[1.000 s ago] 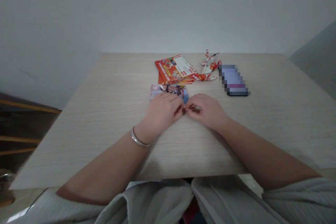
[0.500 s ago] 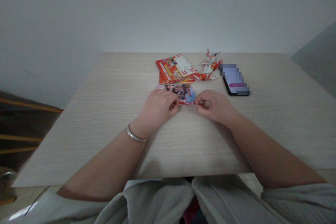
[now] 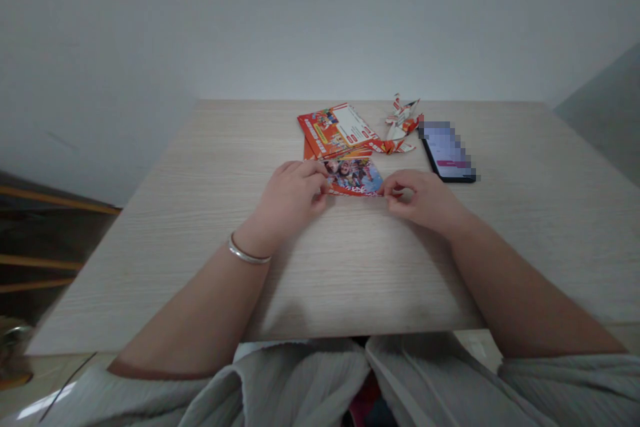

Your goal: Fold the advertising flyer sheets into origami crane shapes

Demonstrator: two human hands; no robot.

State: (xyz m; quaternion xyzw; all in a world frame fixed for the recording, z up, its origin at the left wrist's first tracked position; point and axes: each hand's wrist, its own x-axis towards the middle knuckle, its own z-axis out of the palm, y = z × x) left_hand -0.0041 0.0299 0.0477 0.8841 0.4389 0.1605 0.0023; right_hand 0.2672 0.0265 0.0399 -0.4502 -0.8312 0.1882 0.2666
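Note:
A printed sheet of paper [image 3: 354,177], colourful with figures and a red strip along its near edge, lies in front of me. My left hand [image 3: 295,197] pinches its left near side and covers that end. At the right near corner, my right hand [image 3: 413,197] has thumb and forefinger closed on the paper. Just behind the sheet is a stack of orange-and-white printed cards [image 3: 337,130]. Folded paper cranes [image 3: 403,121] made of red-and-white printed paper stand to the right of the stack.
A black phone [image 3: 450,153] with a lit, blurred screen lies right of the folded paper. All of this is on a pale wood-grain table [image 3: 210,213] against a grey wall [image 3: 320,20]. A dark shelf-like structure with wooden bars [image 3: 40,263] stands at the left.
My left hand has shifted a little left and my right hand a little right along the sheet's near edge. More of the printed picture shows between them.

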